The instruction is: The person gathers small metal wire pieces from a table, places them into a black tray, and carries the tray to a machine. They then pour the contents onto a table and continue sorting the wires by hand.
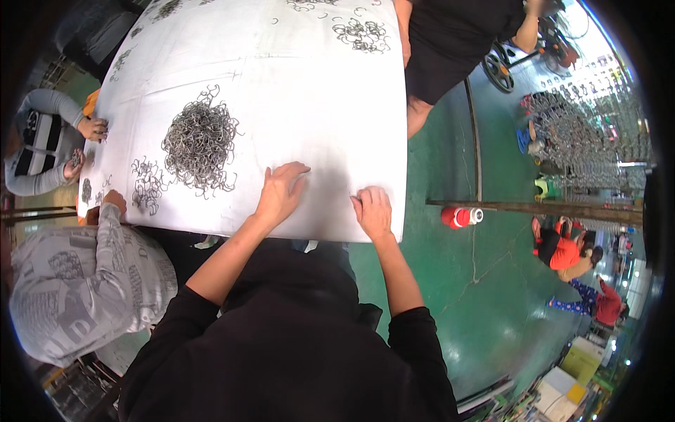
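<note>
L hand (283, 191) loosely spread, nothing visibly gripped; R hand (373, 211) fingers curled, contents can't tell. Heap of grey, curved metal hooks (200, 145) left of L hand, on white cloth-covered table (316, 91). Risk: tangled hooks prob. snag & scatter if tugged.

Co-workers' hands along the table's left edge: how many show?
3: the upper hand, the middle hand below it, and the lower hand by the near-left corner of the table. Others may be hidden.
</note>
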`<state>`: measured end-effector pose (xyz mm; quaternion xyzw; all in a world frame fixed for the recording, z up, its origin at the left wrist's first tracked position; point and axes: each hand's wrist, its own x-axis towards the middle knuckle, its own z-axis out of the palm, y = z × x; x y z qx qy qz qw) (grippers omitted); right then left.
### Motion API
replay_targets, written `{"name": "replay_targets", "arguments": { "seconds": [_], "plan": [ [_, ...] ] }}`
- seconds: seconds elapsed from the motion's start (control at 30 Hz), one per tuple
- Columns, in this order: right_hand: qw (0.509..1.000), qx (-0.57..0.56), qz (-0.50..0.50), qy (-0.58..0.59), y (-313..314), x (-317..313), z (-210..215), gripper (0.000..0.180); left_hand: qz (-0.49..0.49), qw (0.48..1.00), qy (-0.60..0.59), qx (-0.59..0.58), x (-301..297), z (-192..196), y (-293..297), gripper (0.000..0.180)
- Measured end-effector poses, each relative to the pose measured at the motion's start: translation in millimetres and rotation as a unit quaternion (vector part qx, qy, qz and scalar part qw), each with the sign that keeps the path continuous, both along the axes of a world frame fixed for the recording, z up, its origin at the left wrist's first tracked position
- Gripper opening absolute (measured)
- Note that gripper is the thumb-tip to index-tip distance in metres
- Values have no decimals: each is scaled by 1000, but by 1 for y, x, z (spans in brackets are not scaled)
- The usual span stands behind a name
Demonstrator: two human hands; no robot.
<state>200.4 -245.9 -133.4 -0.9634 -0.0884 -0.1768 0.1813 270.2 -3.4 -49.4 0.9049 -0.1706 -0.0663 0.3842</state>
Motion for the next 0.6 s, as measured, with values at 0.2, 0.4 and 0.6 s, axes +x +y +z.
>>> {"name": "replay_targets", "arguments": {
  "seconds": [0.2, 0.4, 0.6],
  "plan": [
    [993, -25, 107, -54, -11, 20, -8, 21, 46, 973, 166, -154, -21, -19, -23, 23],
    [991, 39, 130, -18, -19, 44, -5, 28, 132, 796, 466, -363, -28, -44, -41, 40],
    [933, 353, 25, 62, 26, 49, 35, 21, 160, 645, 574, -478, -20, -53, -69, 48]
  ]
}}
